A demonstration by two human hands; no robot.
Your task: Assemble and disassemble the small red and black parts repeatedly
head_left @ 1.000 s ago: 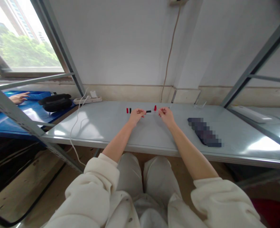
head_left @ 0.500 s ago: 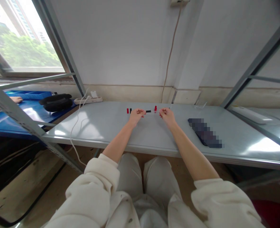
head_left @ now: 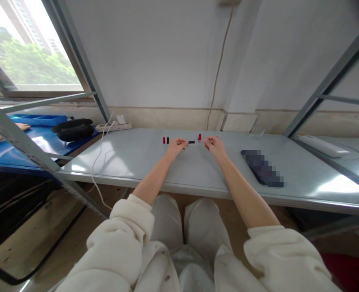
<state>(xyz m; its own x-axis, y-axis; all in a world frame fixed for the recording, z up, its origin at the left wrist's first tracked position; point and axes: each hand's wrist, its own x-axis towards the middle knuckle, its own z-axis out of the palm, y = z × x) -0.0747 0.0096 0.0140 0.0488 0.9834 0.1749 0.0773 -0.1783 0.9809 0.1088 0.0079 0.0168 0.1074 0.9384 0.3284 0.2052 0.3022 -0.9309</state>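
Above the far half of the grey table, my left hand (head_left: 176, 147) pinches a small black stick (head_left: 191, 142) that points to the right. A thin, pale piece seems to run on from its tip toward my right hand (head_left: 213, 144). The fingers of that hand are pressed together too; what they grip is too small to make out. A small red cylinder (head_left: 164, 140) and a small black cylinder (head_left: 167, 140) stand just left of my left hand. Behind the gap between my hands is a small red object (head_left: 200, 137).
A dark, pixelated flat object (head_left: 261, 168) lies on the grey table (head_left: 197, 174) at the right. A power strip (head_left: 114, 127) with a white cable sits back left. Another person's hand (head_left: 22, 126) rests on the blue table, near a black case (head_left: 74, 130). Metal posts frame both sides.
My hands have stayed almost in place, with the black stick and my right fingers slightly closer together. The view has shifted a little.
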